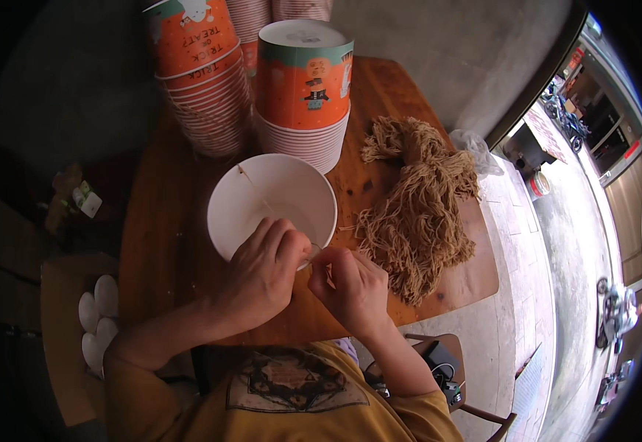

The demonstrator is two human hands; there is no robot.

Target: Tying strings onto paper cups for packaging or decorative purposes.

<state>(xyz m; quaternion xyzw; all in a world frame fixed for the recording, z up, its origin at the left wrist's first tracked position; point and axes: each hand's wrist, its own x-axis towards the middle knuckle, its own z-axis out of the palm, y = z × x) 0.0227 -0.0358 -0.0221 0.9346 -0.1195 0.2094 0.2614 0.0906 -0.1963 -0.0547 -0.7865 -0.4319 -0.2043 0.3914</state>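
A white paper bucket [221,195] lies tipped with its open mouth facing me on the wooden table. A thin tan string [255,184] comes from a spot near its far rim and runs across the opening toward my hands. My left hand [269,258] is closed at the bucket's near rim, its fingers pinched on the string. Beside it, my right hand [352,283] is closed too, with a short loop of the string showing between the two hands. The fingertips themselves are mostly hidden. Right of the bucket lies a heap of tan cords [424,214].
Behind the bucket stand orange patterned buckets nested upside down in a stack [302,96], with a taller leaning stack [203,81] to its left. A cardboard box [63,331] with white round items is at lower left. A chair [446,353] stands at lower right.
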